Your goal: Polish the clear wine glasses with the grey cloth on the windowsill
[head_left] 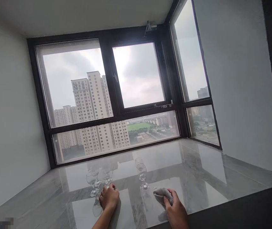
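My left hand (109, 197) rests on the glossy marble sill (198, 171) with its fingers curled around the foot of a stemmed glass (107, 178). Two more clear stemmed glasses (92, 182) stand just left of it. Another pair of wine glasses (142, 173) stands a little to the right, between my hands. My right hand (175, 210) is closed on a crumpled grey cloth (161, 194), which lies against the sill close to the nearer glass of that pair.
A large black-framed bay window (117, 111) runs behind the sill, showing tower blocks and grey sky. White walls (241, 82) close in both sides. A dark edge (246, 203) borders the sill at the lower right.
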The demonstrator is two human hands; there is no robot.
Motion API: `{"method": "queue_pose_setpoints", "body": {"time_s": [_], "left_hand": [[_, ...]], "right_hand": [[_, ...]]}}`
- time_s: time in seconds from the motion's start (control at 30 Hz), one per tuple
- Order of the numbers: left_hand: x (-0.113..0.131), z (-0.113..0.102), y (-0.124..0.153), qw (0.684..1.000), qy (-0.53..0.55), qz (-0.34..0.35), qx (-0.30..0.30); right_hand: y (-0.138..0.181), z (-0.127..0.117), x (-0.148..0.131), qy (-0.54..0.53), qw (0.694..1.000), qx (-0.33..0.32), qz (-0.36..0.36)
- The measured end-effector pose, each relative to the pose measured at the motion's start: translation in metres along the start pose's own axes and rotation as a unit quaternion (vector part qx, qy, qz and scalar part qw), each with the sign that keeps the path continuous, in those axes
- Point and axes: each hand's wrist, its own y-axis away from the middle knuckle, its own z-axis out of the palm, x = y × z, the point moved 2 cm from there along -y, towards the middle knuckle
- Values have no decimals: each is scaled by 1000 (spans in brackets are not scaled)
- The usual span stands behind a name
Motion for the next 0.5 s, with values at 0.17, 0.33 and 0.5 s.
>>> {"method": "queue_pose_setpoints", "body": {"time_s": [0.17,0.33,0.5], "left_hand": [[-2,11,2,1000,-4,0,-5],[0,5,2,1000,16,9,-25],[-3,-1,0,997,62,15,-33]], "right_hand": [[2,0,-1,-2,1000,10,-8],[2,1,2,-12,999,21,-26],[-1,3,6,-10,999,27,-35]]}}
